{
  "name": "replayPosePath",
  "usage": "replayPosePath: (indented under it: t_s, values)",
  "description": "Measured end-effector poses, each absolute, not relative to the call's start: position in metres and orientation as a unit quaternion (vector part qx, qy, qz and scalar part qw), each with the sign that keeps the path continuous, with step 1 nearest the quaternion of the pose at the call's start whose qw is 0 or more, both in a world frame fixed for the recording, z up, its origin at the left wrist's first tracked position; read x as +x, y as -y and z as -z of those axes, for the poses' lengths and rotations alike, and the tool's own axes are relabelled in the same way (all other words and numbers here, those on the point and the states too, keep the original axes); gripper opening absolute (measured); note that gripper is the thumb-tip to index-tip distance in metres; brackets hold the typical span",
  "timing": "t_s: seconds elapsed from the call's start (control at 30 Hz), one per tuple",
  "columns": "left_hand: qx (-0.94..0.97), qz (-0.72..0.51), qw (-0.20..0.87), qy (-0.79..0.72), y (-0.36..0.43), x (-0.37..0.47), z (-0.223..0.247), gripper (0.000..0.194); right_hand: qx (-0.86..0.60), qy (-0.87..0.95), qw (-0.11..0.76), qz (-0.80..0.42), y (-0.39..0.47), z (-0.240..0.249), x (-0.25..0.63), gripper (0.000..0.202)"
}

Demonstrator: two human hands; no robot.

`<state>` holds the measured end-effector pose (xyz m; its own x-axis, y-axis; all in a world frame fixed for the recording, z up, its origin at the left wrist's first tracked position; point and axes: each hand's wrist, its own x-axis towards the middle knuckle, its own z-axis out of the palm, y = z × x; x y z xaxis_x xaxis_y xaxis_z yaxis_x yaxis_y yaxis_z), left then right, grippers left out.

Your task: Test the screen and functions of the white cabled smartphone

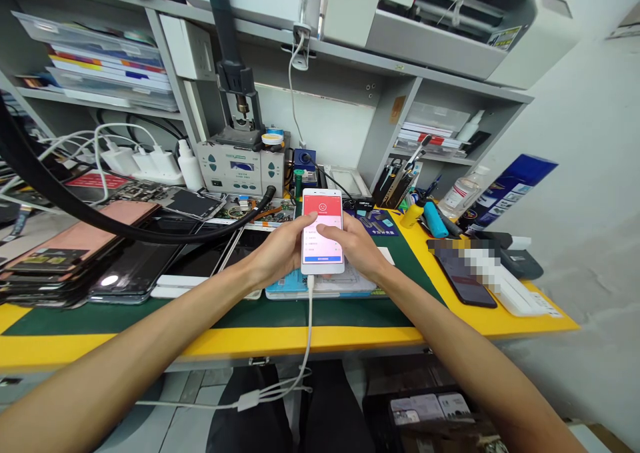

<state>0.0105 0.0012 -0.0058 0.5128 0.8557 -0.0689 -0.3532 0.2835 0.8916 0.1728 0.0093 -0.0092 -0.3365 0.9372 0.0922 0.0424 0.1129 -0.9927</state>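
Observation:
A white smartphone (323, 256) is held upright in front of me, its lit screen showing a red band with a face icon above a pale list and a blue bar. My left hand (283, 249) grips its left edge, the thumb lying over the screen. From the right side my right hand (363, 247) closes round it, thumb tip over the middle of the display. A white charging cable (310, 313) is plugged into the phone's bottom and hangs past the table edge to a splitter (249, 400). Fingers behind the phone are hidden.
Stacked phone parts (55, 253) cover the left bench. Behind stand a grey soldering station (240, 167) and a white spray bottle (189, 165). A black hose (150, 229) arcs across the left. To the right lie a dark phone (465, 279), a yellow bottle (413, 211) and a clear bottle (463, 191).

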Motion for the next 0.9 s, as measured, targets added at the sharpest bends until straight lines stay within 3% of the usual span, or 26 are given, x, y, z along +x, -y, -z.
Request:
replayPosePath:
  t_s: [0.9]
  values:
    - [0.465, -0.404, 0.736, -0.281, -0.0008, 0.0103, 0.0088, 0.033, -0.383, 0.626, 0.423, -0.532, -0.0059, 0.0039, 0.1703, 0.018]
